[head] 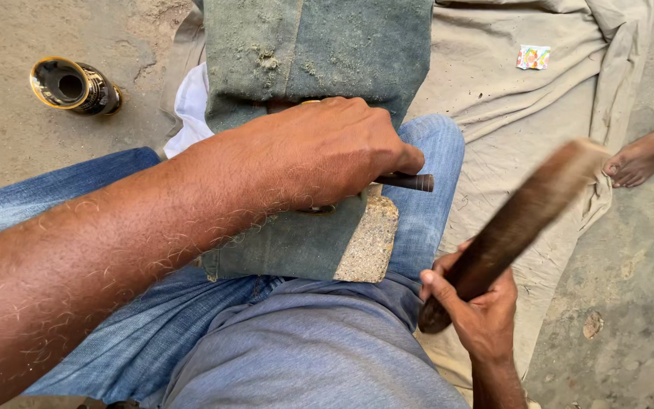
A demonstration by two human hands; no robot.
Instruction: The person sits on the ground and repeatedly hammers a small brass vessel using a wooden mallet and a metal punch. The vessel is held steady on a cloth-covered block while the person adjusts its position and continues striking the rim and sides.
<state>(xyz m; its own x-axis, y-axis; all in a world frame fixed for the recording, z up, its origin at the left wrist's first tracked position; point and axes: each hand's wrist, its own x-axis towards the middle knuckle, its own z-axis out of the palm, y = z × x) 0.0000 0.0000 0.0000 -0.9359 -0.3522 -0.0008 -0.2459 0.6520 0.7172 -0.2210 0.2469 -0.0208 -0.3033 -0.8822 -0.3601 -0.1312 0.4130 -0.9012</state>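
My left hand [327, 151] is closed around a dark metal rod [409, 182], whose tip sticks out to the right past my thumb. The hand rests on a dusty green cloth [319, 45] draped over a stone block [369, 242] on my lap. Something yellow shows just under the hand, mostly hidden. My right hand [478, 303] grips the lower end of a thick brown wooden club [516, 220], which is raised and blurred, pointing up and to the right of the rod.
I sit in blue jeans [425, 151] on a beige sheet [509, 106] spread over bare ground. A dark cup with a gold rim [73, 87] lies at upper left. A small colourful wrapper [533, 57] lies on the sheet. Another person's bare foot [645, 155] shows at the right edge.
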